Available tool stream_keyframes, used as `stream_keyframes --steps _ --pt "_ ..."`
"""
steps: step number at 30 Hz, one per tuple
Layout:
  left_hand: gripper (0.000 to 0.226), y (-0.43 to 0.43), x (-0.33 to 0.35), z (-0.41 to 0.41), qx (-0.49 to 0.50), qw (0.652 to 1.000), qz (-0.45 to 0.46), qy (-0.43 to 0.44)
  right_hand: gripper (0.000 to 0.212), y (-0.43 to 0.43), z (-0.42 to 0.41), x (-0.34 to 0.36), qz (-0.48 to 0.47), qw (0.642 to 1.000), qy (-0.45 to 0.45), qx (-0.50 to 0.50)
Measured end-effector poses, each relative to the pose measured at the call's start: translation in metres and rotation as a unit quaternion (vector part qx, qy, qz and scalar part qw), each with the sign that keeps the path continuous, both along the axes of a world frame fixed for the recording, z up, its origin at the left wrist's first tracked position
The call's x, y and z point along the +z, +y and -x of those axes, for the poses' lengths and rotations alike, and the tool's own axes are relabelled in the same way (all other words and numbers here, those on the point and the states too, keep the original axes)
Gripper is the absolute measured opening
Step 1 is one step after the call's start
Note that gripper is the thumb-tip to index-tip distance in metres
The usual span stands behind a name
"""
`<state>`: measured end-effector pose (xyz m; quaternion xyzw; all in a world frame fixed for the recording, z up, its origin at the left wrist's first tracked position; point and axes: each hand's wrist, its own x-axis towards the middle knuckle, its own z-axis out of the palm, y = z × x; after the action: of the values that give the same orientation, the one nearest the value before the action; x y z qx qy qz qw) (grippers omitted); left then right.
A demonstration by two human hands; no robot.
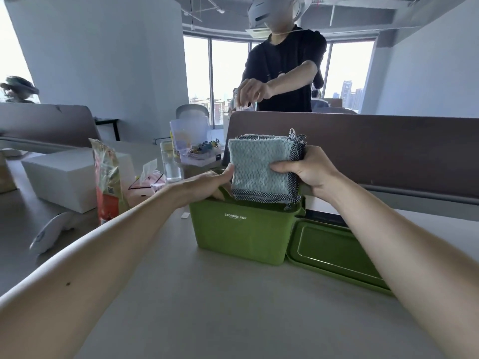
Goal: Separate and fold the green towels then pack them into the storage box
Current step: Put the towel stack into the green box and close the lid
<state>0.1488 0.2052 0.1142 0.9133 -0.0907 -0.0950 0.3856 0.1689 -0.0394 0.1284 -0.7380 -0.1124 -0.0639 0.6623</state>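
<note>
A folded stack of pale green towels (260,167) with dark checked edging stands upright over the open green storage box (241,237), its lower edge at the box's rim. My right hand (308,172) grips the stack's right side, thumb across the front. My left hand (212,183) is at the stack's left edge, thumb against the towel and fingers curled down into the box opening. The box's inside is hidden.
The box's green lid (337,252) lies flat to its right. To the left are a snack bag (108,182), a white box (64,177), a tissue pack (150,182), a glass (171,164) and a white handheld device (51,231). A brown partition (388,151) stands behind, a person beyond it.
</note>
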Motion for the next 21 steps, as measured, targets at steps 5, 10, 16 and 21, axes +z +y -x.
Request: stream_keyframes --steps 5,10,16,21 --pt "0.086 0.002 0.002 0.022 -0.024 0.998 -0.02 0.059 0.04 -0.003 0.012 -0.005 0.023 1.0 0.015 0.015" --pt "0.077 0.008 -0.002 0.05 -0.087 0.986 -0.042 0.134 0.031 -0.002 0.026 -0.006 0.056 0.997 0.022 0.049" --pt "0.066 0.021 0.011 0.053 -0.061 0.998 -0.031 0.003 0.028 0.009 0.032 -0.01 0.079 0.989 0.054 0.113" --pt "0.096 0.029 0.019 0.033 -0.039 0.996 -0.028 -0.071 0.031 0.025 0.026 -0.011 0.141 0.974 0.07 0.162"
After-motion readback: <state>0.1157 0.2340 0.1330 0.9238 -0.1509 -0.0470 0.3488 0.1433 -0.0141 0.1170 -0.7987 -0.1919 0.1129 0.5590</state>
